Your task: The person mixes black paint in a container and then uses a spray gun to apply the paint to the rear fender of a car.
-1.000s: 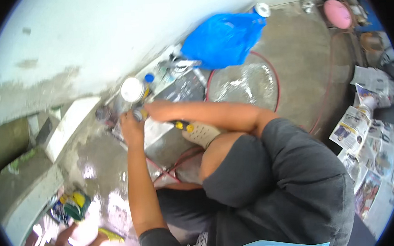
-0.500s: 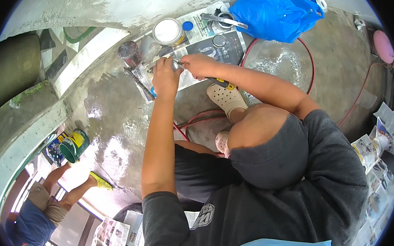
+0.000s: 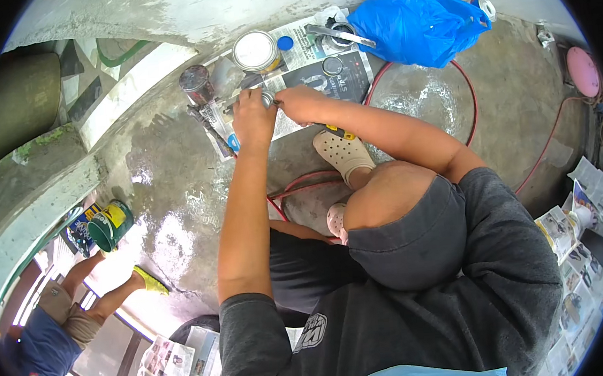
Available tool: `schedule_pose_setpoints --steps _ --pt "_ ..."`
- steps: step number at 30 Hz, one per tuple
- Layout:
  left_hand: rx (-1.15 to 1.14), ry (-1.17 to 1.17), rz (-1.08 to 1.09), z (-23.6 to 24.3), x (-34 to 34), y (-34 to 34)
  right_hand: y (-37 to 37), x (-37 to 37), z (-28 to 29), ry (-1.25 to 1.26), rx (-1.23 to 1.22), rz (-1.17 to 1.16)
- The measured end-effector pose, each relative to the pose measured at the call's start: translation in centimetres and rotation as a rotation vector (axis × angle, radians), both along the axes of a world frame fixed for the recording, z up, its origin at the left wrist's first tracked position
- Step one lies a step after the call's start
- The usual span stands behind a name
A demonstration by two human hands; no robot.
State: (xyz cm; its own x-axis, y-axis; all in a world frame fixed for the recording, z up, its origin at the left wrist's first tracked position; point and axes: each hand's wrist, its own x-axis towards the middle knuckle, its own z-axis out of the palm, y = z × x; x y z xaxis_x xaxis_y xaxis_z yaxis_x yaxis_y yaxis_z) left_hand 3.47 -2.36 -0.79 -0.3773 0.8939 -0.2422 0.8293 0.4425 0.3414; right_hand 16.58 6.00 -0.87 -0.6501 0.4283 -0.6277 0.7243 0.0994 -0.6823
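My left hand (image 3: 253, 114) is wrapped round a small silver can (image 3: 267, 99) on newspaper (image 3: 290, 122). My right hand (image 3: 301, 105) is closed beside it, on a tool with a black-and-yellow handle (image 3: 336, 131), its working end at the can and partly hidden by my fingers. Just behind stand a stained dark can (image 3: 196, 85) and a large white-lidded can (image 3: 255, 50), with a blue lid (image 3: 284, 43) alongside. A dark stick-like object (image 3: 208, 129) lies left of my hands. An open can (image 3: 339, 44) has a flat metal piece across it.
A blue plastic bag (image 3: 416, 23) rests by the wall. Red hose (image 3: 473, 106) loops over the floor around my clog (image 3: 341, 150). A green bucket (image 3: 110, 226) and a person in blue (image 3: 46, 342) are at lower left. Newspapers (image 3: 576, 266) cover the right side.
Since a second ago my view has shifted, showing more of the newspaper and the person at lower left. In the last half second my hands have barely moved at the small can.
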Motion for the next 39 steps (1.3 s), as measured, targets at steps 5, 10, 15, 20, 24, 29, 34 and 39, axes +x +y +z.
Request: schedule_pose_setpoints --steps 5,10,15,20,24,29,34,39 --pt "0.010 0.009 -0.011 -0.2 0.0 -0.1 0.1 -0.2 0.7 -0.023 0.029 0.043" --pt "0.050 0.037 -0.042 -0.9 -0.2 -0.5 0.0 -0.8 -0.4 -0.032 0.071 0.049" --pt "0.043 0.033 -0.087 -0.8 0.0 -0.3 -0.3 2.2 -5.2 0.219 -0.210 -0.132" --pt "0.012 0.005 -0.085 -0.3 0.5 0.4 -0.5 3.6 -8.2 0.386 -0.310 -0.201" --pt "0.013 0.014 -0.098 -0.3 -0.6 -0.2 -0.9 2.0 -6.1 0.257 -0.250 -0.168" --pt "0.032 0.016 -0.167 -0.5 0.1 0.1 0.5 0.3 -4.2 0.212 0.033 -0.137" --pt "0.059 -0.045 -0.162 -0.1 0.0 -0.1 -0.6 0.6 -6.4 0.274 0.200 -0.136" --pt "0.006 -0.042 -0.188 0.1 0.1 0.5 1.3 2.1 -8.2 0.424 0.062 -0.077"
